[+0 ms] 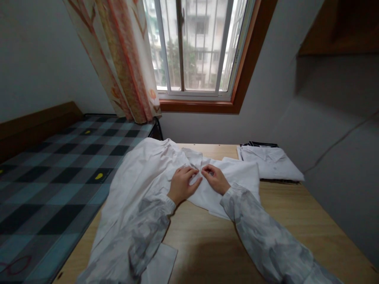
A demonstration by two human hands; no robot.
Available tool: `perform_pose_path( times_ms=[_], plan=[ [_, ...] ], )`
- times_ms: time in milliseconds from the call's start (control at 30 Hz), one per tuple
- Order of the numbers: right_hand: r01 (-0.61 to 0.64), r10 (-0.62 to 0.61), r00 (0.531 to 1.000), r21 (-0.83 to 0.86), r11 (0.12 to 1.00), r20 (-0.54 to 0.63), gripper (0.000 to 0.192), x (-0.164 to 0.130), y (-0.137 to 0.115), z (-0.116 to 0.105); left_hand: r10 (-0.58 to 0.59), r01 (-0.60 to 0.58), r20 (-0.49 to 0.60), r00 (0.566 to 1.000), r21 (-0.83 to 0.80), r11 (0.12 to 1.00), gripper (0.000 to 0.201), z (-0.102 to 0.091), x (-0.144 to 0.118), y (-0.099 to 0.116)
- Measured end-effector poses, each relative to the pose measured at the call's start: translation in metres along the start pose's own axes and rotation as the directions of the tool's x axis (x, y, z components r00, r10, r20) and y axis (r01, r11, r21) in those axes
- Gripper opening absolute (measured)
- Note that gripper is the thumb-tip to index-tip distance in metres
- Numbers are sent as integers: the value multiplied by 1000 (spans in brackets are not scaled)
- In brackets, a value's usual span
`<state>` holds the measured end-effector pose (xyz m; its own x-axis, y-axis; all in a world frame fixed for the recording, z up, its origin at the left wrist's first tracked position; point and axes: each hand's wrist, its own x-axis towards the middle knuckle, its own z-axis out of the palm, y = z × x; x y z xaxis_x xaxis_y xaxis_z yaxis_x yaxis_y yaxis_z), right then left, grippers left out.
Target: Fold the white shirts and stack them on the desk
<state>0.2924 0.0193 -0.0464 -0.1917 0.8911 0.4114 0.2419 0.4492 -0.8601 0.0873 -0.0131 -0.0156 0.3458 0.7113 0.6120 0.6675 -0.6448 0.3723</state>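
Observation:
A white shirt [142, 169] lies spread and creased over the wooden table, its collar [194, 157] just beyond my hands. My left hand [184, 183] rests on the shirt front below the collar, fingers bent onto the cloth and thumb a little apart. Close beside it, my right hand [216, 179] pinches the cloth with thumb and forefinger. The fingertips of both hands nearly meet at one spot on the front. Whatever small part lies between them is too small to make out. One sleeve trails down the left side, partly under my left forearm.
At the table's back right sits a folded white shirt [263, 162] with dark items behind it. A bed with a checked cover [74, 169] adjoins the table on the left. Behind are a window [201, 47] and a flowered curtain [118, 59]. The wooden tabletop [201, 244] shows in front.

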Motion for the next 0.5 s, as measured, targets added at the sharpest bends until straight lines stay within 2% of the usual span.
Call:
perform_pose_path(
  times_ms=[267,500],
  plan=[
    [5,-5,997,0,1000,78,11,-1,-2,4,-91,91,2,996,-55,994,7,7,-1,10],
    [46,-43,997,-62,997,59,11,-3,-3,6,-200,198,3,980,-165,966,3,16,-3,6]
  ],
)
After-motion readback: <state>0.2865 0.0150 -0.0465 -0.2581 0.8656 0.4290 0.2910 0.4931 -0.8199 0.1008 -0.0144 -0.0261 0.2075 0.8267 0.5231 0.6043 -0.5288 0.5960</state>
